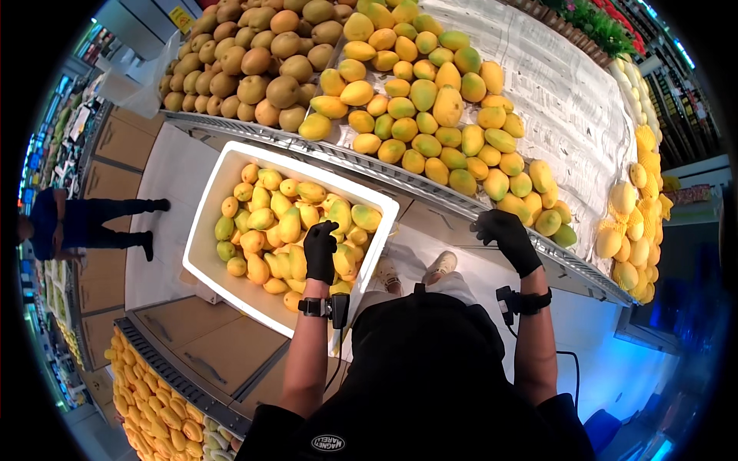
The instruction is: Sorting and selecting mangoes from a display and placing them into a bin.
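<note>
Yellow and green mangoes (pixel 290 225) fill much of a white foam box (pixel 196 230) in front of me, to the left. Over the right part of this box is my left hand (pixel 320 252), in a black glove, its fingers curled; whether it touches a mango I cannot tell. My right hand (pixel 507 239), gloved in black too, is at the front edge of the display shelf, beside loose mangoes (pixel 455 138) lying on a pale liner (pixel 548 98). Its fingers are bent and apart, with no fruit seen in them.
Brown round fruit (pixel 248 63) is piled at the shelf's left. Foam-netted yellow fruit (pixel 640 230) lies at its right end. Wooden cabinets (pixel 190 334) with another fruit display (pixel 150 403) stand lower left. A person (pixel 69 225) stands in the aisle at far left.
</note>
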Demonstrator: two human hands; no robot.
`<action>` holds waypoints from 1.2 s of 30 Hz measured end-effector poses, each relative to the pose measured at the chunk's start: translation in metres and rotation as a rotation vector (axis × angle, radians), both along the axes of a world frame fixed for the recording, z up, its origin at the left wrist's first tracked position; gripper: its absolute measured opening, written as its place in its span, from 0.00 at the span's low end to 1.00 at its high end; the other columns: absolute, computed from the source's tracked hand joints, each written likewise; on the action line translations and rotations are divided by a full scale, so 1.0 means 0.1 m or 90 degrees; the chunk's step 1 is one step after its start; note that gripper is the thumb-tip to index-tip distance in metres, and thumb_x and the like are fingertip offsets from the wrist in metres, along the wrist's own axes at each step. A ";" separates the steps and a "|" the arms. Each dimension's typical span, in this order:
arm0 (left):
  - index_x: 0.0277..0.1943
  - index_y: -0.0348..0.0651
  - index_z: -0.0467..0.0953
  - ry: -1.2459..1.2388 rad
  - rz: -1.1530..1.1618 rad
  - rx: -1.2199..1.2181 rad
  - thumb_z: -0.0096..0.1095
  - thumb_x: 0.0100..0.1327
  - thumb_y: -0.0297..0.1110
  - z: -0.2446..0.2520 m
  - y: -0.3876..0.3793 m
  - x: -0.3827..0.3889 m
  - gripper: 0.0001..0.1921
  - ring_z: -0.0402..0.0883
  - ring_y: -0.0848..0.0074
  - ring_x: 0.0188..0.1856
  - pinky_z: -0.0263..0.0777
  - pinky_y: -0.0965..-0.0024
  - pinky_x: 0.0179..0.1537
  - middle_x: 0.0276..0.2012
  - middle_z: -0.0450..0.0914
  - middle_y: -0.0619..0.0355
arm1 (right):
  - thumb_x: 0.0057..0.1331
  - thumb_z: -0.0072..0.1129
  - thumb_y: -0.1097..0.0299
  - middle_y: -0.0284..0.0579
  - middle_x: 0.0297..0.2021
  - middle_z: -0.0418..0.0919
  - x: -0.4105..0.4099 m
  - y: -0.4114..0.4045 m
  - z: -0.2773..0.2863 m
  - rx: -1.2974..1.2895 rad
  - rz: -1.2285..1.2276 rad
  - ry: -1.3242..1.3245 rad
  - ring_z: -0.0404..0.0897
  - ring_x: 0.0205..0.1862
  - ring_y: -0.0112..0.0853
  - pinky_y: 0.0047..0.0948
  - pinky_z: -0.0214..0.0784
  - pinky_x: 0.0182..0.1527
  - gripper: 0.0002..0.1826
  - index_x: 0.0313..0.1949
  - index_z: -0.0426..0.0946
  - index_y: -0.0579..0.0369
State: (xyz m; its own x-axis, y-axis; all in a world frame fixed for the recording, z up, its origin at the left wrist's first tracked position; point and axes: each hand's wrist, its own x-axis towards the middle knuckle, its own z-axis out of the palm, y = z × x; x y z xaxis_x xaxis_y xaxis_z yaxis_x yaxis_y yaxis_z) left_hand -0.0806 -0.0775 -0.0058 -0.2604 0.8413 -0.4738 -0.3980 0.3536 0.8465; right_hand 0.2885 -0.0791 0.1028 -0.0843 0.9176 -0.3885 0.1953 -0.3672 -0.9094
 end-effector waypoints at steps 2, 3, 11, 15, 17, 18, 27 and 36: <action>0.41 0.38 0.78 -0.011 -0.013 -0.004 0.62 0.60 0.33 -0.06 -0.02 0.01 0.10 0.66 0.86 0.22 0.58 0.82 0.23 0.28 0.75 0.65 | 0.66 0.55 0.62 0.39 0.31 0.82 0.03 -0.04 0.00 0.007 0.001 0.001 0.76 0.28 0.22 0.22 0.69 0.31 0.13 0.35 0.79 0.60; 0.41 0.38 0.78 -0.020 -0.020 -0.008 0.62 0.60 0.33 -0.04 0.00 0.05 0.10 0.66 0.86 0.22 0.58 0.82 0.23 0.28 0.76 0.65 | 0.66 0.55 0.62 0.39 0.31 0.82 0.06 -0.06 -0.02 0.009 -0.009 -0.002 0.76 0.28 0.22 0.22 0.69 0.31 0.13 0.35 0.79 0.60; 0.39 0.38 0.77 -0.007 -0.058 0.003 0.59 0.61 0.31 0.01 0.08 0.20 0.07 0.67 0.85 0.23 0.59 0.81 0.24 0.29 0.75 0.64 | 0.66 0.53 0.66 0.37 0.30 0.81 0.36 -0.21 -0.04 0.030 -0.108 0.031 0.77 0.29 0.22 0.21 0.70 0.31 0.10 0.38 0.78 0.59; 0.40 0.41 0.77 0.020 -0.131 0.005 0.59 0.61 0.29 -0.02 0.17 0.27 0.05 0.66 0.86 0.23 0.58 0.83 0.23 0.29 0.75 0.67 | 0.65 0.53 0.66 0.38 0.30 0.82 0.49 -0.32 -0.05 0.051 -0.131 0.023 0.78 0.29 0.22 0.21 0.71 0.32 0.10 0.37 0.78 0.59; 0.40 0.41 0.78 0.027 -0.152 0.013 0.58 0.61 0.29 -0.03 0.20 0.36 0.06 0.66 0.86 0.23 0.58 0.83 0.23 0.28 0.74 0.67 | 0.64 0.53 0.66 0.40 0.31 0.82 0.61 -0.38 -0.11 0.037 -0.151 0.032 0.78 0.29 0.23 0.22 0.71 0.32 0.10 0.37 0.78 0.60; 0.40 0.40 0.78 0.035 -0.162 0.020 0.58 0.61 0.29 -0.01 0.21 0.41 0.06 0.66 0.86 0.22 0.58 0.82 0.23 0.28 0.73 0.67 | 0.64 0.53 0.66 0.40 0.31 0.82 0.66 -0.42 -0.13 0.037 -0.161 0.033 0.78 0.29 0.23 0.22 0.71 0.32 0.10 0.37 0.78 0.60; 0.41 0.38 0.78 0.055 -0.201 0.039 0.58 0.61 0.29 0.18 0.33 0.76 0.07 0.69 0.83 0.26 0.62 0.80 0.27 0.27 0.73 0.63 | 0.63 0.53 0.68 0.40 0.31 0.82 1.06 -0.53 -0.05 0.039 -0.231 0.052 0.78 0.28 0.22 0.20 0.69 0.30 0.10 0.40 0.78 0.60; 0.43 0.33 0.78 0.360 -0.427 0.275 0.48 0.62 0.20 0.53 0.48 1.33 0.11 0.68 0.84 0.28 0.64 0.81 0.30 0.40 0.74 0.61 | 0.64 0.53 0.67 0.39 0.29 0.82 1.86 -0.56 0.12 0.046 -0.303 0.000 0.76 0.26 0.21 0.20 0.67 0.28 0.09 0.34 0.77 0.59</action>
State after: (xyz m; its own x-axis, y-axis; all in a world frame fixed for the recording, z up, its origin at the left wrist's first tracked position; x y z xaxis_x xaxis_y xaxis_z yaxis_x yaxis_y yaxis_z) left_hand 0.0519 -0.0291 0.0469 0.2411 0.9696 -0.0423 0.2767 -0.0269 0.9606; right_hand 0.4741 -0.1353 0.1150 0.3519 0.8786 -0.3228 0.0203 -0.3519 -0.9358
